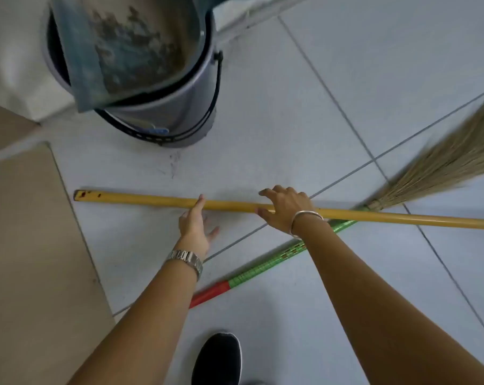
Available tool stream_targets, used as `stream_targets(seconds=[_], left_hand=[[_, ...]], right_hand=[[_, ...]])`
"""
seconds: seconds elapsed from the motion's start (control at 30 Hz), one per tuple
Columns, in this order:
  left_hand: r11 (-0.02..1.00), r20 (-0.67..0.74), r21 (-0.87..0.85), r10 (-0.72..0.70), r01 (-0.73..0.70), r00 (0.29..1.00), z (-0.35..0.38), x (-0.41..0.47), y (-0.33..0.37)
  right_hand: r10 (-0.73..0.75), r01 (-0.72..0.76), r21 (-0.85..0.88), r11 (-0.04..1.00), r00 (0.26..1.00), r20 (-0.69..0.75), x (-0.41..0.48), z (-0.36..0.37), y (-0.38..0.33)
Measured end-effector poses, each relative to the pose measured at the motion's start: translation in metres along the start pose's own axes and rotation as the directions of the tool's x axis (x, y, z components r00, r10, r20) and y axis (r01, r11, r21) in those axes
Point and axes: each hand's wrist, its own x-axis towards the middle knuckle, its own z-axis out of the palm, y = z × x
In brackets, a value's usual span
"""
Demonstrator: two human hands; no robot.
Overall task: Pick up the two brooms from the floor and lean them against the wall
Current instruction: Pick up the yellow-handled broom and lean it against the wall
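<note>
The yellow broom handle [151, 200] lies flat on the tiles; my left hand [195, 227] is open beside it, fingertips touching. My right hand [283, 211] spreads open over it, not yet closed. The green-handled broom [263, 269] crosses underneath. Next, I'd close both hands and lift.
</note>
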Motion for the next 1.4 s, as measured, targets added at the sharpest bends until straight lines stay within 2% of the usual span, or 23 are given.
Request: stream_targets(seconds=[0.1,0.17,0.3,0.4,0.53,0.63,0.73,0.9,1.03,1.13,1.27,1.4], left_hand=[[0.996,0.108,-0.088,-0.011,0.02,0.994,0.004,0.015,-0.001],[0.985,0.111,-0.17,-0.011,0.03,0.994,0.004,0.013,-0.002],[0.954,0.045,-0.299,0.016,-0.002,0.999,0.001,-0.024,-0.004],[0.911,-0.06,-0.408,0.036,-0.057,0.998,0.002,-0.08,0.002],[0.868,-0.064,-0.479,0.117,-0.133,0.991,0.013,-0.17,0.037],[0.852,-0.041,-0.457,0.267,-0.256,0.963,0.028,-0.247,0.091],[0.824,0.004,-0.409,0.43,-0.391,0.903,0.048,-0.333,0.156],[0.719,0.129,-0.393,0.66,-0.573,0.74,0.072,-0.514,0.256],[0.586,0.175,-0.395,0.804,-0.707,0.569,0.074,-0.655,0.309],[0.496,0.272,-0.4,0.867,-0.77,0.417,0.067,-0.756,0.338],[0.388,0.43,-0.442,0.883,-0.809,0.189,0.051,-0.867,0.359],[0.332,0.629,-0.449,0.777,-0.83,-0.029,0.028,-0.937,0.362]], right_hand=[[0.017,-0.016,-0.021,1.0,0.997,0.072,0.017,0.011,0.001],[0.034,-0.032,-0.018,0.999,0.993,0.11,0.019,0.012,0.001],[0.011,-0.012,0.005,1.0,0.991,0.135,0.0,-0.004,-0.002],[-0.013,0.0,0.057,0.998,0.974,0.227,-0.03,-0.039,-0.011],[-0.025,-0.007,0.118,0.993,0.964,0.265,-0.074,-0.124,-0.029],[-0.052,0.013,0.173,0.985,0.974,0.22,-0.113,-0.212,-0.044],[-0.066,0.034,0.262,0.964,0.991,0.117,-0.158,-0.309,-0.061],[-0.068,0.106,0.426,0.898,0.992,-0.104,-0.263,-0.467,-0.092],[-0.109,0.226,0.494,0.839,0.961,-0.254,-0.359,-0.565,-0.117],[-0.133,0.335,0.561,0.757,0.92,-0.369,-0.441,-0.625,-0.136],[-0.123,0.456,0.648,0.61,0.863,-0.491,-0.538,-0.672,-0.154],[-0.07,0.544,0.67,0.505,0.799,-0.597,-0.607,-0.68,-0.161]])
